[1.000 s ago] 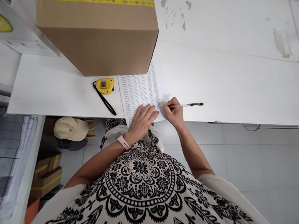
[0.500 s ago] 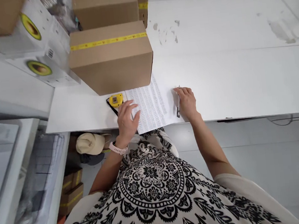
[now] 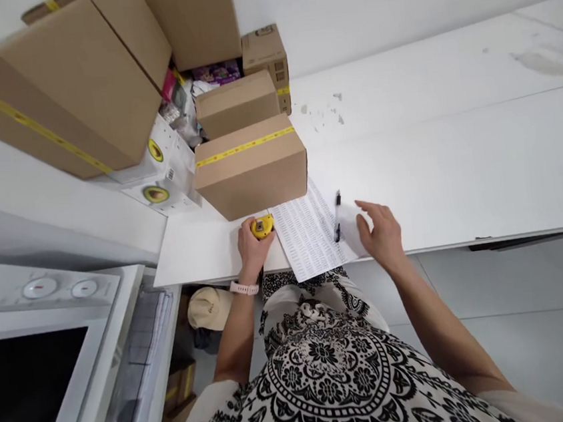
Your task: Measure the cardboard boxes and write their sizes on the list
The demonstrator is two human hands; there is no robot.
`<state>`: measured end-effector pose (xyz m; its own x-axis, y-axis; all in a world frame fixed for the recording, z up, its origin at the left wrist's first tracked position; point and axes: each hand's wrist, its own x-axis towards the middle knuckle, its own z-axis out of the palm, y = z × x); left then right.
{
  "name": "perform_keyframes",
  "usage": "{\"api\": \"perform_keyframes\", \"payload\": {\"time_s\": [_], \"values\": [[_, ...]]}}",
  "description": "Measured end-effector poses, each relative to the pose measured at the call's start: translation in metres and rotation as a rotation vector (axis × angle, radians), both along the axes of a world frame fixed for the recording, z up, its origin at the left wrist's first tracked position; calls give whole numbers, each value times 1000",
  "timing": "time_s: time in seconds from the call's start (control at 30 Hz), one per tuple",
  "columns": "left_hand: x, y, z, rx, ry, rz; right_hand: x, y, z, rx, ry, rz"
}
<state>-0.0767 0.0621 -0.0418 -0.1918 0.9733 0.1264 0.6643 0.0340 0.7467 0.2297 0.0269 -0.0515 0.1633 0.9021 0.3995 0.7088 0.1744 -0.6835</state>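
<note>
My left hand (image 3: pixel 252 249) is closed around a yellow tape measure (image 3: pixel 262 226) at the near side of the white table (image 3: pixel 439 181). To the right of it lie printed sheets (image 3: pixel 309 235) covered in rows of small text, their lower edge overhanging the table. A pen (image 3: pixel 337 217) with a clear barrel and black ends rests on the paper's right part. Just right of the pen, my right hand (image 3: pixel 382 232) holds nothing, its fingers apart. Behind the tape measure and sheets stands a taped cardboard box (image 3: pixel 255 173), partly covering the sheets' far end.
More cardboard boxes (image 3: pixel 81 77) are stacked at the back left, on white boxes (image 3: pixel 164 176) with avocado pictures. A smaller carton (image 3: pixel 237 105) sits behind the taped one. At the lower left is a microwave-like appliance (image 3: pixel 68 287); a beige cap (image 3: pixel 210 308) lies below the table.
My left hand has taken hold of the tape measure. My right hand has let go of the pen, which now lies on the paper. The camera view has shifted left.
</note>
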Motion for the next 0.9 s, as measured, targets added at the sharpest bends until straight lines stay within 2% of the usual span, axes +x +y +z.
{"api": "perform_keyframes", "payload": {"time_s": [0.1,0.17,0.2,0.27,0.43,0.57,0.63,0.73,0.83,0.9], "values": [[10,-21,18,-44,-270,-264,-35,-15,26,-155,325,284],[16,-34,33,-86,-357,-426,-55,-20,42,-255,459,473],[18,-39,39,-107,-384,-473,-62,-21,48,-281,496,532],[19,-46,49,-148,-433,-505,-73,-21,56,-289,538,566],[10,-49,53,-180,-469,-492,-78,-14,61,-292,601,542],[-7,-43,54,-140,-395,-460,-57,0,69,-278,643,617],[-25,-37,58,-75,-329,-362,-36,11,75,-243,671,597],[-63,-24,66,25,-254,-195,2,35,78,-122,713,445],[-106,-9,71,59,-276,-79,30,65,67,-32,725,313],[-129,1,73,42,-300,-33,35,86,54,-36,719,287]]}}
